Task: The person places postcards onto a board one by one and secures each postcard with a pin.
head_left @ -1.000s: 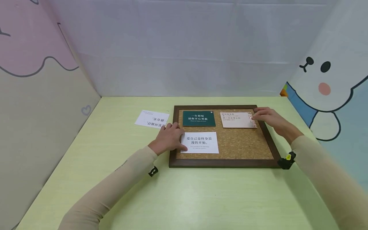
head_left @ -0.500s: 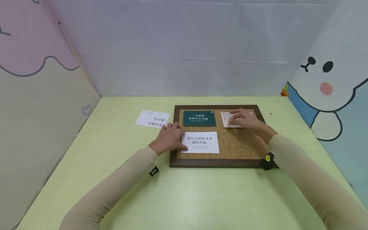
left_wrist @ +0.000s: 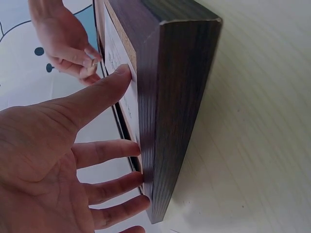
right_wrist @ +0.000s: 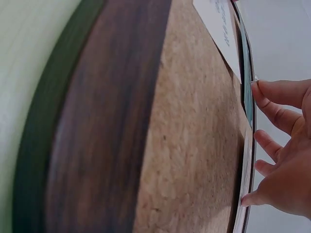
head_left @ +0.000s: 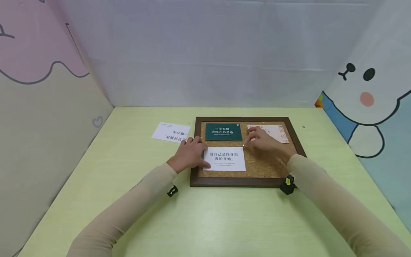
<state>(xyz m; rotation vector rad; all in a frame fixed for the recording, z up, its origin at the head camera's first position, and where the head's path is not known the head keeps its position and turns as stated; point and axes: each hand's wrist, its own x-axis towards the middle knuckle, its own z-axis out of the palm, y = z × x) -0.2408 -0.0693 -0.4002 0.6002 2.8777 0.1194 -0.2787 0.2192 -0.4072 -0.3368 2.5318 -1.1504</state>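
A white card [head_left: 224, 159] with black lettering lies at the lower left of a brown-framed cork board [head_left: 266, 166]. My left hand [head_left: 191, 153] rests at the board's left side, its thumb pressing the card's edge and its other fingers spread along the frame [left_wrist: 153, 111]. Between thumb and index finger, my right hand [head_left: 263, 142] pinches a small, pale pushpin [head_left: 243, 145], right at the white card's top right corner. The right hand's other fingers partly hide a pale, pink-patterned card [head_left: 278, 132] at the upper right of the board.
A green card [head_left: 223, 132] sits at the board's upper left, with a pin [head_left: 238, 125] at its top right corner. Left of the board, another white card [head_left: 168, 131] lies upside down on the pale green table [head_left: 205, 217]. Walls with printed cartoon pictures stand at both sides.
My right hand has moved left from the pink-patterned card's right edge, across that card, to the white card's top right corner with the pushpin. The left hand has stayed put.
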